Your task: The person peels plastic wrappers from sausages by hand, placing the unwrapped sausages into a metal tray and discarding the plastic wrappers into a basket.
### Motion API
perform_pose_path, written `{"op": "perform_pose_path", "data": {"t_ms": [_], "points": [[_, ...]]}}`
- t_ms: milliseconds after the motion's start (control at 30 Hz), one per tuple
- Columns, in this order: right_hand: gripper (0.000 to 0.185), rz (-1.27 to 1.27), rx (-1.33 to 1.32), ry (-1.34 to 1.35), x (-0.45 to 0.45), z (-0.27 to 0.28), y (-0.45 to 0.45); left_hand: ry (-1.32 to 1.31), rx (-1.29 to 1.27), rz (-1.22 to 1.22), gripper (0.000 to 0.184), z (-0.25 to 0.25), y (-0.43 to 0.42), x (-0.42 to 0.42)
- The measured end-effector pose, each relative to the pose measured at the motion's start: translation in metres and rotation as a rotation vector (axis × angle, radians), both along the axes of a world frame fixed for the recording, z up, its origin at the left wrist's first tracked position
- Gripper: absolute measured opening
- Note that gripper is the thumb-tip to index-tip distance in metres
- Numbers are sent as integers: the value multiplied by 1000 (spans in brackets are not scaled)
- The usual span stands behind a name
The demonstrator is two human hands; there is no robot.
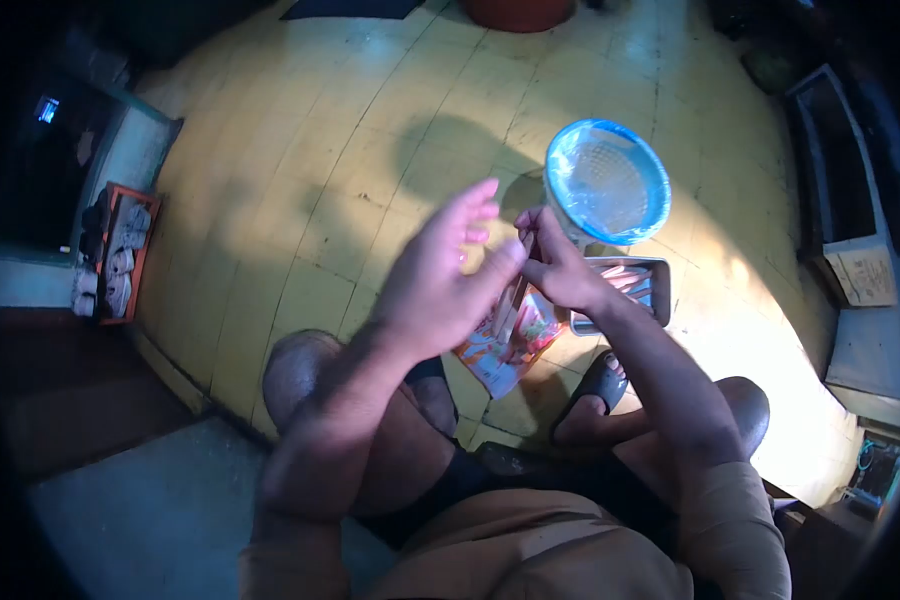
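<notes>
My left hand (435, 285) is held up with its fingers apart and nothing in it. Its thumb points at my right hand (560, 265), close by. The fingers of my right hand are closed on a thin brownish strip (520, 287), whose kind I cannot make out. Under both hands lies a printed plastic food packet (510, 365), partly covered by them. Beside it is a metal tray (667, 300) holding several long pinkish pieces that look like sausages (625, 278). Beyond the tray stands a blue-rimmed basket (660, 205) with clear plastic over it.
Yellow floor tiles (300, 140) spread around me, with my sandalled foot (600, 390) near the tray. An orange-framed rack with shoes (120, 255) is at the left. A reddish-brown tub (518, 15) stands at the far edge, and a pale cabinet (860, 270) at the right.
</notes>
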State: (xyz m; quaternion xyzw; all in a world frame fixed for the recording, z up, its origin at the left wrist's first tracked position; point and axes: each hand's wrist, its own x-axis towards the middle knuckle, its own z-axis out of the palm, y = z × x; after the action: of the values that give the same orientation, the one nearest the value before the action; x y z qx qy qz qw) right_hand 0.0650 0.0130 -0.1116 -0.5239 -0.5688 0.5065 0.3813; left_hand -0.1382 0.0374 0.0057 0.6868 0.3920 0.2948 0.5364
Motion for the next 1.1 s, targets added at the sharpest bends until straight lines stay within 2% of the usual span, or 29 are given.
{"op": "perform_pose_path", "data": {"t_ms": [33,100,133,167,233,267,333,433,500,533,667,767,800,900,967,1033,1100], "points": [[44,30,48,33,4,39,-4,143,67,-45,64,-6,-9,10],[50,-56,222,104,6,98,-25,251,105,-182,55,-12,-24,31],[55,-103,163,259,10,120,-38,143,43,-206,51,-14,-31,41],[52,-174,206,216,15,134,-51,39,-17,-232,46,-14,-36,50],[47,-291,157,214,35,138,-71,-162,-206,-298,35,1,-52,64],[41,-327,253,344,41,133,-80,-202,-171,-311,33,-2,-59,69],[32,-306,226,397,51,136,-96,-233,-130,-328,32,-14,-67,75],[26,-279,206,483,55,147,-103,-333,-221,-291,26,-20,-78,77],[24,-265,207,525,59,149,-101,-489,-257,-180,10,-15,-81,82],[21,-259,176,580,63,148,-102,-514,-263,-178,15,-14,-81,83],[13,-168,67,641,84,155,-103,-401,-67,-276,24,-23,-69,71],[11,-117,62,671,91,152,-101,-499,-54,-355,25,-19,-68,73],[11,-124,54,644,92,153,-101,-401,-54,-321,28,-14,-69,71],[12,-114,33,581,97,157,-100,-320,-91,-330,28,-10,-67,66],[13,-92,18,547,98,159,-101,-322,-68,-369,27,-20,-56,61],[15,-55,-14,393,98,160,-100,-325,-39,-408,26,-18,-54,59],[16,-48,16,367,95,157,-100,-271,-183,-360,28,-11,-58,59]]}}
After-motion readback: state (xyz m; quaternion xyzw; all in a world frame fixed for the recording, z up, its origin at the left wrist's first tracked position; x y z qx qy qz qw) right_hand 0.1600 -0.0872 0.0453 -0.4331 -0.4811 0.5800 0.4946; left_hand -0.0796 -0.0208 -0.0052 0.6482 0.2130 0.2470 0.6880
